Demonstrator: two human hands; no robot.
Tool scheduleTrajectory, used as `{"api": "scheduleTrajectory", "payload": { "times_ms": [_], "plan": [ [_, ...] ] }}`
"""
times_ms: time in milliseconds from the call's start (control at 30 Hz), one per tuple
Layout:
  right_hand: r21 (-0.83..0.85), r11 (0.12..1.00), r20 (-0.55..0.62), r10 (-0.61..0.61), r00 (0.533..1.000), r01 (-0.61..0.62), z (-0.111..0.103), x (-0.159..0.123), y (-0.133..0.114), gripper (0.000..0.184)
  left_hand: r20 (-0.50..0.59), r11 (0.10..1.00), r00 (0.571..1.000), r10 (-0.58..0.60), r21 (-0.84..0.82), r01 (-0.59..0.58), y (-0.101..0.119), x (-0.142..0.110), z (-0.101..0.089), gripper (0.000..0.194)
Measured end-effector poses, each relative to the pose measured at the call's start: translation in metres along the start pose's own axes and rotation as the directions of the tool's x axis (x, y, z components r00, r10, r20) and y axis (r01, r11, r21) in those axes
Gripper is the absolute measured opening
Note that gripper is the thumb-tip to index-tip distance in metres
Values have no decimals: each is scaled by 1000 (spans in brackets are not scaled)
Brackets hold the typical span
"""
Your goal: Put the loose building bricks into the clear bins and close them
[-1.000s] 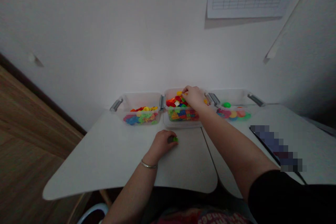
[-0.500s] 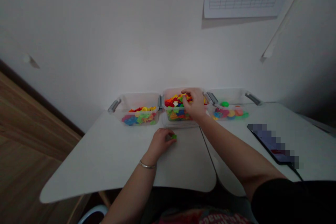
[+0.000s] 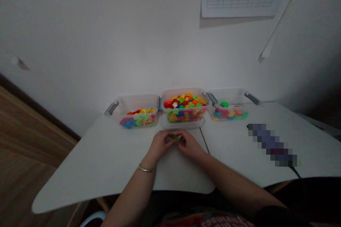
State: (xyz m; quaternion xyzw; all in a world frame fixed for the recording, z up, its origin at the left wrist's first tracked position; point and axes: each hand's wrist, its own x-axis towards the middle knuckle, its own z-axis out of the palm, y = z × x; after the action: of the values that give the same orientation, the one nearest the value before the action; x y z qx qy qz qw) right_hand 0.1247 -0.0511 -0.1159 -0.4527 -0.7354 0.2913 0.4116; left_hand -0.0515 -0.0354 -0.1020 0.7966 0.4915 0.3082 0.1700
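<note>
A small green plastic building block (image 3: 175,138) sits between the fingertips of both hands, just above the white table or touching it; I cannot tell which. My left hand (image 3: 161,144), with a silver bangle at its wrist, pinches the block from the left. From the right, the curled fingers of my right hand (image 3: 190,146) close on the same block. The fingers cover much of it. Behind the hands, a clear box (image 3: 183,110) is heaped with small building blocks in red, yellow, orange, green and blue.
A clear box (image 3: 121,108) of mixed coloured pieces stands at the left, with another box (image 3: 239,94) of larger rounded pieces at the right. A blurred-out device (image 3: 271,145) with a cable lies on the right of the white table (image 3: 101,163). A seam runs between two tabletops.
My right hand has come down from over the middle box to the green block in my left hand, and its fingers have closed in. The left hand has stayed almost in place.
</note>
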Motion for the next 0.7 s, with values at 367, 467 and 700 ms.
{"api": "scheduleTrajectory", "payload": {
  "times_ms": [367,467,700],
  "plan": [
    [6,999,-39,46,998,-46,-3,-2,6,10,2,998,1000,11,-69,-11,-4,-4,4,25],
    [-5,999,-75,45,996,-46,-4,-1,6,10,-32,998,999,33,-56,-35,-4,-4,3,25],
    [-156,975,-255,-196,947,160,-40,26,-26,14,-173,983,984,-39,170,69,-7,-3,4,24]
  ]
}}
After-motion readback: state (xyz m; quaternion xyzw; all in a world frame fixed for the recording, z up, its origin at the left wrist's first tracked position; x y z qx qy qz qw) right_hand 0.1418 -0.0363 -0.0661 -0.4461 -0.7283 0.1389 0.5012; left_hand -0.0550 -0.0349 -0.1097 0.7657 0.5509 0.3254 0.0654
